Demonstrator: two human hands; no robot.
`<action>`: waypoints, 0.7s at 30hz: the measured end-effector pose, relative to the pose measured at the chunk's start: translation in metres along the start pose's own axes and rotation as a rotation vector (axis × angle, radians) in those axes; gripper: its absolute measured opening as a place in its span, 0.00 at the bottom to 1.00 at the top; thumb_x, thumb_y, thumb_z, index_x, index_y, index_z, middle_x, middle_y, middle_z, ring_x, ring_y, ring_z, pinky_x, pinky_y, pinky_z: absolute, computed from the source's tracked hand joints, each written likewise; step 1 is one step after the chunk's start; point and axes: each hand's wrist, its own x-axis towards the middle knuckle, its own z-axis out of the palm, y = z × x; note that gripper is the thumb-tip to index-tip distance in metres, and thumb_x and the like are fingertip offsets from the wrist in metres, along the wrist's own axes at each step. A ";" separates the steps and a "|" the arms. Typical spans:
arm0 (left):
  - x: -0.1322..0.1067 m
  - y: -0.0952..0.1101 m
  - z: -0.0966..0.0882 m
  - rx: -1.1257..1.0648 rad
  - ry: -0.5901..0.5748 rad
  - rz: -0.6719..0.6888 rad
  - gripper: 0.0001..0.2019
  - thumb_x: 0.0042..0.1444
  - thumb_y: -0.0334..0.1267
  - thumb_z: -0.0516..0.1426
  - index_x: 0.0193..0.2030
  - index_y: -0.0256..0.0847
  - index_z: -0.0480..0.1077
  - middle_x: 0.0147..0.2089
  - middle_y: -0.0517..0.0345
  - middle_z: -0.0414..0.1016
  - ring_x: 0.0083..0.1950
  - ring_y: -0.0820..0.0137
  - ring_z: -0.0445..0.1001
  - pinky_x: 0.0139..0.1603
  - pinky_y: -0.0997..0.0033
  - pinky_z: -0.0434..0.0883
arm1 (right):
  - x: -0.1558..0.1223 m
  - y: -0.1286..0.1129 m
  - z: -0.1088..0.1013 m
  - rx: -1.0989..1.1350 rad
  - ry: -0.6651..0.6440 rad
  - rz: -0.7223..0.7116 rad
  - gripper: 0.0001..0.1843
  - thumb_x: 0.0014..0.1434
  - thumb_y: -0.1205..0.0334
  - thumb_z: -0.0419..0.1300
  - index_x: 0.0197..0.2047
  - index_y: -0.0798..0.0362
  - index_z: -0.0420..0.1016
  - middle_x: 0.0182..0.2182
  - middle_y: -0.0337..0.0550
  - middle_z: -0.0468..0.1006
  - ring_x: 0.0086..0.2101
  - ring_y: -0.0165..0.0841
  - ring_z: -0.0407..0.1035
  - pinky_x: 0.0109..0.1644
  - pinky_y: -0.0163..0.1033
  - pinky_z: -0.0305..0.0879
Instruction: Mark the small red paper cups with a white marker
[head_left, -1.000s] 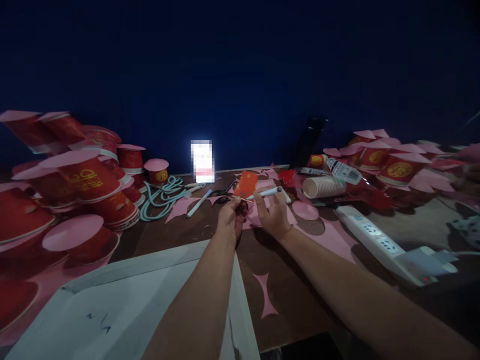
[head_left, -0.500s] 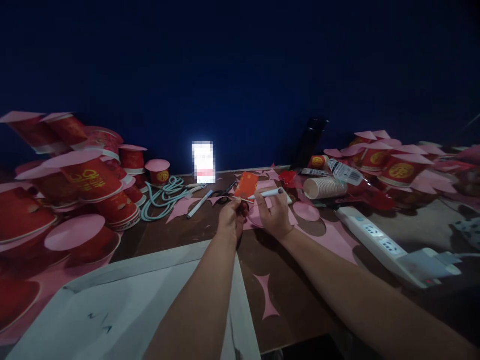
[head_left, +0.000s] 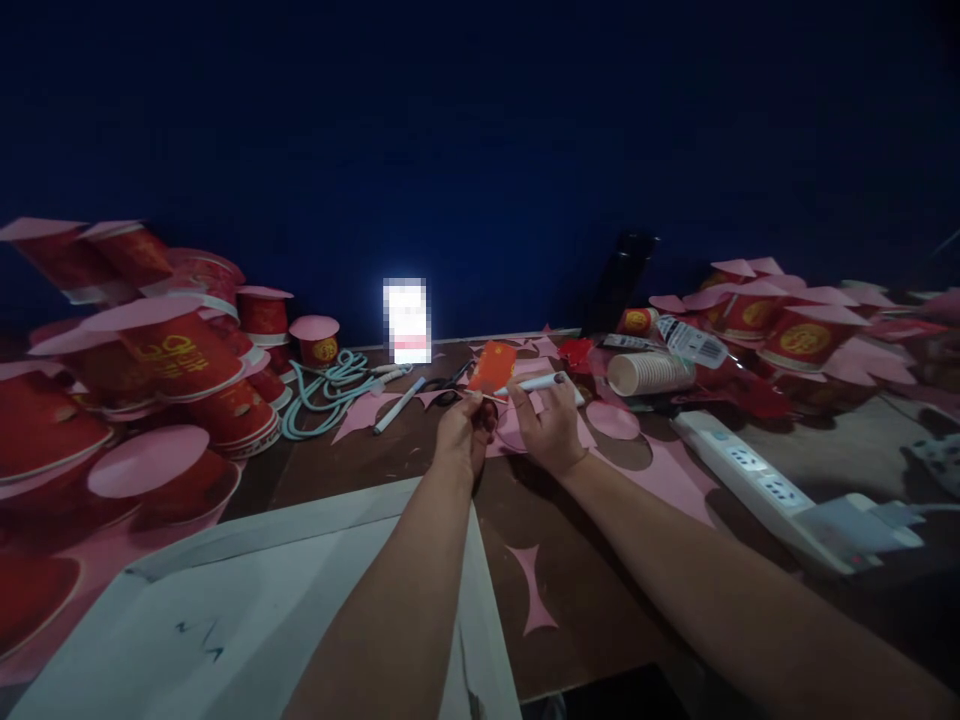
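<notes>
My left hand [head_left: 465, 435] pinches the near edge of a small red paper cup [head_left: 493, 368] with a pale rim and a gold mark. Between the thumb and fingers of my right hand [head_left: 551, 425] is a white marker [head_left: 541, 384], its tip pointing left beside the cup's rim. Whether the tip touches the cup I cannot tell. Under and around both hands lie pink paper offcuts [head_left: 364, 415]. Left of my left hand rest a second white marker [head_left: 400, 405] and black-handled scissors [head_left: 444, 397]. A pink paper disc [head_left: 613, 420] lies to the right of my right hand.
Red paper cups topped with pink discs [head_left: 180, 345] are piled at the left, with more cups [head_left: 806, 340] at the right. A pale blue cord [head_left: 311, 400], stacked plain cups [head_left: 651, 374], a power strip [head_left: 757, 480] and a white board [head_left: 262, 600] surround my arms. A lit, blurred screen [head_left: 407, 320] stands behind.
Both hands keep nearly the same place and grip. The marker's back end has dipped very slightly, and the whole view has shifted a little.
</notes>
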 end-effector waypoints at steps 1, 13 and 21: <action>0.000 0.000 0.000 0.008 -0.001 0.000 0.05 0.53 0.27 0.54 0.27 0.34 0.67 0.19 0.60 0.66 0.19 0.79 0.66 0.21 0.81 0.62 | 0.000 0.000 0.000 0.001 -0.005 0.008 0.04 0.60 0.62 0.56 0.38 0.50 0.71 0.36 0.44 0.78 0.40 0.37 0.69 0.47 0.45 0.61; 0.004 -0.004 -0.002 0.010 0.001 0.039 0.04 0.52 0.27 0.56 0.27 0.34 0.67 0.20 0.60 0.67 0.20 0.79 0.66 0.22 0.81 0.62 | 0.002 -0.002 -0.001 -0.003 -0.018 0.016 0.05 0.60 0.61 0.56 0.38 0.51 0.72 0.35 0.45 0.77 0.40 0.37 0.69 0.45 0.45 0.61; 0.002 -0.004 0.000 -0.004 0.027 0.047 0.03 0.51 0.26 0.56 0.28 0.34 0.68 0.21 0.61 0.67 0.21 0.79 0.67 0.22 0.81 0.62 | 0.003 -0.002 -0.003 0.049 -0.004 0.023 0.05 0.61 0.61 0.55 0.39 0.50 0.72 0.37 0.45 0.78 0.41 0.37 0.70 0.48 0.46 0.62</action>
